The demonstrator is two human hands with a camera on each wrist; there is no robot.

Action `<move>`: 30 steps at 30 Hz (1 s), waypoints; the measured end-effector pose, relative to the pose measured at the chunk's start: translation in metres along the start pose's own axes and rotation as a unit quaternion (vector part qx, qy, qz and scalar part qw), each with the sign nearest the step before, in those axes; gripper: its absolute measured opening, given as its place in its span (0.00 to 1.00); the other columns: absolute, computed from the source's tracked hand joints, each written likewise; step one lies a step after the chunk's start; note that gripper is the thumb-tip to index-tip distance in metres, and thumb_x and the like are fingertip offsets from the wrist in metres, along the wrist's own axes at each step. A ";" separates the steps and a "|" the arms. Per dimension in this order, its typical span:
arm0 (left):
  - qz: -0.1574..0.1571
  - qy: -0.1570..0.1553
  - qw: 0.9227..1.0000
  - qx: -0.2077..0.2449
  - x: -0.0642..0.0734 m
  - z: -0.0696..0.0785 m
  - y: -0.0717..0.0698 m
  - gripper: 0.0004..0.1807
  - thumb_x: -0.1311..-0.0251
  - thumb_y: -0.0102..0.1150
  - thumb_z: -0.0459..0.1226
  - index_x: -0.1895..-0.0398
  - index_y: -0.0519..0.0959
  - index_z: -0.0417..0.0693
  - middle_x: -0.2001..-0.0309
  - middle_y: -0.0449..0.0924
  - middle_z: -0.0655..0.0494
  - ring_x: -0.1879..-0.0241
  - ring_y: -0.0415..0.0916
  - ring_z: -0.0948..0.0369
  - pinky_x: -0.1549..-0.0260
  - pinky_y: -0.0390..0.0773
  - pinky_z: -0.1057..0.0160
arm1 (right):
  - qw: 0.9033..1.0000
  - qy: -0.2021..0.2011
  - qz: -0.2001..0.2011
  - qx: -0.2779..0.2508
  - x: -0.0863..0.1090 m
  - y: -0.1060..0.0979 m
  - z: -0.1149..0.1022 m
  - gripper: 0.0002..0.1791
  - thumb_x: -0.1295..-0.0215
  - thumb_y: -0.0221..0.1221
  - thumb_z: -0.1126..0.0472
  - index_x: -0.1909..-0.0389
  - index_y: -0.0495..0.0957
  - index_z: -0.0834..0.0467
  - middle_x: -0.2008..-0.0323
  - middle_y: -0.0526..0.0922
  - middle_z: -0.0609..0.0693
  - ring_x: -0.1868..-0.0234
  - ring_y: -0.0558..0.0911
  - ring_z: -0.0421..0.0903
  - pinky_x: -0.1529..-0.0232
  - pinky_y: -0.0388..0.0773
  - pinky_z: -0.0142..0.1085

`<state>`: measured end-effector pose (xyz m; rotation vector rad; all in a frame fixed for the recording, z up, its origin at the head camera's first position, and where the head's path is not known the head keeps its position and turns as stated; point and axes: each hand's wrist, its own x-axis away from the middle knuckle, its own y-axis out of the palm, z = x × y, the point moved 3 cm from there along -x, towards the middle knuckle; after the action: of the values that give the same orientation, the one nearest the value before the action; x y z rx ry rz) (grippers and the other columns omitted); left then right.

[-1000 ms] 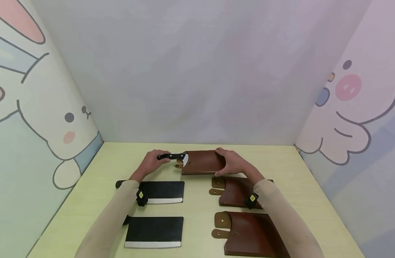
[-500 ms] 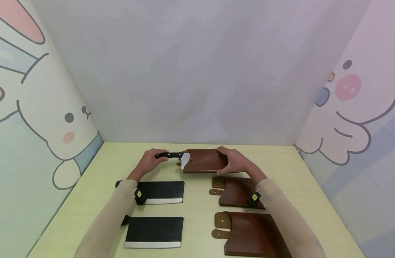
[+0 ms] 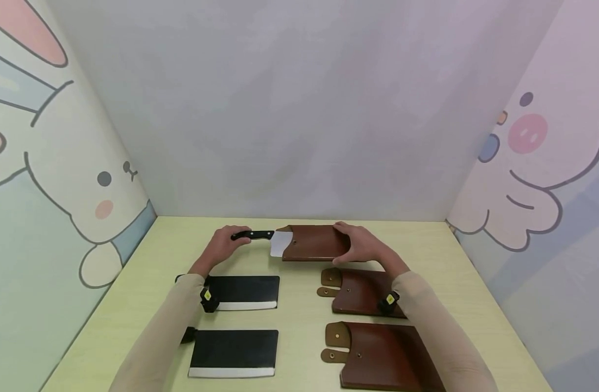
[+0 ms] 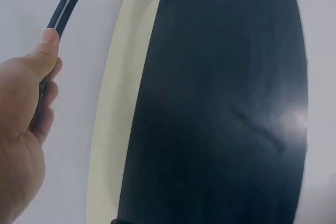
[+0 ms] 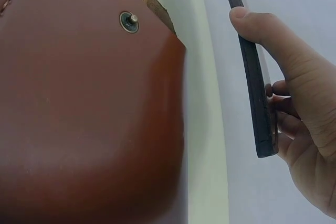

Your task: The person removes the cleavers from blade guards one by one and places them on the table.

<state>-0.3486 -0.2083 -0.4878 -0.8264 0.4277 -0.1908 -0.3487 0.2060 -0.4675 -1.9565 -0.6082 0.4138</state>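
My left hand (image 3: 220,247) grips the black riveted handle of a cleaver (image 3: 281,244). Part of its bare blade shows, and the rest is hidden inside a brown leather sheath (image 3: 314,243). At the sheath's far end, my right hand (image 3: 365,245) holds it with the thumb on one edge and fingers on the opposite edge. The right wrist view has that sheath (image 5: 253,93) edge-on between thumb and fingers. In the left wrist view the fingers of my left hand (image 4: 23,93) wrap the handle.
Two cleavers with black blades and pale edges, a middle one (image 3: 247,286) and a front one (image 3: 235,348), lie on the left of the pale table (image 3: 299,326). Two brown sheaths, middle (image 3: 358,294) and front (image 3: 377,354), lie on the right with their straps unfastened. Walls enclose the table's back and sides.
My left hand has moved left with the cleaver handle, while the right hand and sheath have shifted slightly right. More of the blade now shows outside the sheath.
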 end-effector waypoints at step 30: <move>0.024 -0.018 1.000 0.008 0.010 -0.006 -0.016 0.21 0.34 0.68 0.40 0.41 0.83 0.42 0.44 0.84 0.41 0.44 0.79 0.43 0.48 0.77 0.42 | 1.000 0.004 0.018 0.002 0.010 -0.005 0.011 0.62 0.51 0.76 0.37 0.22 0.59 0.62 0.23 0.61 0.62 0.27 0.68 0.63 0.35 0.70 0.57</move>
<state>-0.3421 -0.2259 -0.4827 -0.8014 0.4114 -0.1335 -0.3478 0.2221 -0.4680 -1.9673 -0.5668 0.4295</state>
